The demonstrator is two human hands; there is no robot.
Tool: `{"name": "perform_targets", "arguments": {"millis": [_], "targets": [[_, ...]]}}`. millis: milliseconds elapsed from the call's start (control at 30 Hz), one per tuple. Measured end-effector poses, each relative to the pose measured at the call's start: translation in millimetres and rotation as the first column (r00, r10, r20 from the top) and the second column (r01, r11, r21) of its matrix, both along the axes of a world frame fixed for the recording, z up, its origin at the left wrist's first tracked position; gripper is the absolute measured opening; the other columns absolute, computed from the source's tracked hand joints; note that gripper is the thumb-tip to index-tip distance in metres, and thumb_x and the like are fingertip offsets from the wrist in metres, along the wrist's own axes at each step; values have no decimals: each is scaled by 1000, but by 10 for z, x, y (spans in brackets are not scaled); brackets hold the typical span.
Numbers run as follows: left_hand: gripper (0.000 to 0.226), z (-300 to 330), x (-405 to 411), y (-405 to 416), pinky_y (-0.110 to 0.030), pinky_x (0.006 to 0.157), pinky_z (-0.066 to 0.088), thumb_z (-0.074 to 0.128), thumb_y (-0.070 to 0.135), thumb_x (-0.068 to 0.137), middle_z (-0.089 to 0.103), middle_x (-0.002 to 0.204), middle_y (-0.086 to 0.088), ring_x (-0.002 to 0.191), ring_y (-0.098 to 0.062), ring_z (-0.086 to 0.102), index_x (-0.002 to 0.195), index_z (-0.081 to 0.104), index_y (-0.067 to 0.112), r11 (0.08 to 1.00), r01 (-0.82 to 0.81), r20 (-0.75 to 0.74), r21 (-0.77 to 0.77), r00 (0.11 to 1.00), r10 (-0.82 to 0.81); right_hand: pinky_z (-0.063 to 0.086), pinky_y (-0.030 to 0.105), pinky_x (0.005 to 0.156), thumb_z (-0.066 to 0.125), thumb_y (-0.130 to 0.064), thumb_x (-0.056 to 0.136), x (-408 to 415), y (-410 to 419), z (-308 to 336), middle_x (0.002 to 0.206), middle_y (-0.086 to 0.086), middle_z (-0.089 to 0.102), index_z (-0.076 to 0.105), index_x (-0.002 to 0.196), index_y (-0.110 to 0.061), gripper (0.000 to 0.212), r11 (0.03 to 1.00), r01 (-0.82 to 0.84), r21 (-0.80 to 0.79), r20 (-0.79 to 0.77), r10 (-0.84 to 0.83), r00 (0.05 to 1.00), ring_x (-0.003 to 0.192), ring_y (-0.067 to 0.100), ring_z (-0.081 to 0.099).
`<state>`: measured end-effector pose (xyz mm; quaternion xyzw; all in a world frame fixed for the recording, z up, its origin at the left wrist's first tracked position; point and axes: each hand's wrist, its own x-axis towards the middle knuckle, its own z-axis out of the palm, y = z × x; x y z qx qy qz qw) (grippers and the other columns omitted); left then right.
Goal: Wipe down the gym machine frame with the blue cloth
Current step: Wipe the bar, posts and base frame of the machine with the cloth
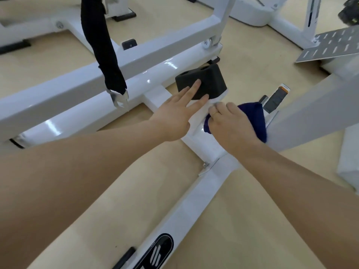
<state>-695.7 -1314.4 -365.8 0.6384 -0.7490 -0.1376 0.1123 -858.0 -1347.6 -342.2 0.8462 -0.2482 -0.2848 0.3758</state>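
Note:
The white gym machine frame (196, 199) runs low over the tan floor, with one beam coming toward me and a cross beam beyond. My right hand (231, 124) grips a dark blue cloth (254, 121) and presses it on the right side of the beam, just below a black rubber block (206, 78). My left hand (176, 117) lies flat on the beam beside it, fingers spread, with the fingertips touching the front of the black block.
A black strap with a metal clip (104, 55) hangs over the cross beam at the left. A grey slotted foot plate (330, 47) stands at the upper right. A thick white upright (310, 109) rises just right of the cloth. Tan floor lies between the beams.

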Motion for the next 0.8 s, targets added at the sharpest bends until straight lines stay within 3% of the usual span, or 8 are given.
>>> {"name": "perform_targets", "arguments": {"millis": [133, 233, 367, 433, 533, 633, 800], "targets": [[67, 12, 48, -11, -32, 116, 2, 41, 9, 94, -26, 154, 3, 145, -20, -12, 150, 9, 29, 1000, 11, 68, -10, 998, -10, 29, 39, 101, 42, -10, 93, -24, 186, -280, 125, 12, 44, 57, 116, -8, 27, 988, 137, 68, -190, -122, 974, 118, 31, 38], [56, 60, 115, -17, -34, 117, 4, 42, 14, 95, -24, 155, 4, 145, -19, -12, 147, 25, 26, 999, 37, 117, 8, 992, -37, 32, 36, 98, 45, -8, 90, 55, 110, -250, 122, 8, 49, 58, 112, -11, 25, 959, 207, 194, -103, -190, 976, 116, 27, 40], [50, 47, 119, -18, -35, 117, 7, 46, 16, 95, -23, 155, 6, 145, -19, -9, 143, 36, 26, 999, 36, 107, -14, 994, -34, 32, 37, 99, 46, -8, 90, -32, 45, -26, 117, 8, 55, 58, 110, -10, 24, 999, 33, 22, -73, -31, 997, 114, 28, 41], [47, -1, 106, -15, -34, 117, 8, 47, 13, 94, -21, 156, 5, 146, -20, -6, 140, 42, 25, 998, 23, 88, -52, 996, -18, 34, 37, 99, 42, -10, 91, -83, 81, -41, 119, 8, 55, 56, 114, -9, 27, 997, 57, -44, -21, -58, 998, 116, 27, 42], [42, -70, 61, -8, -33, 116, 3, 46, 11, 92, -20, 156, 2, 145, -20, -7, 131, 54, 22, 996, -3, 49, -86, 999, 7, 33, 35, 100, 38, -14, 92, -47, 115, -401, 127, 10, 49, 42, 128, -5, 37, 971, 227, 76, 62, -232, 971, 119, 26, 43], [41, -64, -30, 51, -32, 116, 0, 46, 15, 92, -16, 157, -1, 145, -20, -9, 132, 53, 22, 997, -25, -6, -69, 1000, 24, 29, 36, 105, 38, -14, 93, 20, 72, -755, 130, 11, 45, 38, 130, -4, 38, 893, 391, 223, 1, -401, 916, 120, 26, 43], [46, -217, 9, 237, -33, 117, 5, 44, 19, 94, -17, 157, 0, 145, -18, -11, 139, 43, 24, 996, -7, -22, 91, 1000, 9, 23, 36, 110, 37, -17, 95, -162, 151, -485, 133, 11, 46, 39, 133, -4, 39, 949, 281, 140, -46, -277, 960, 124, 27, 40]]}}
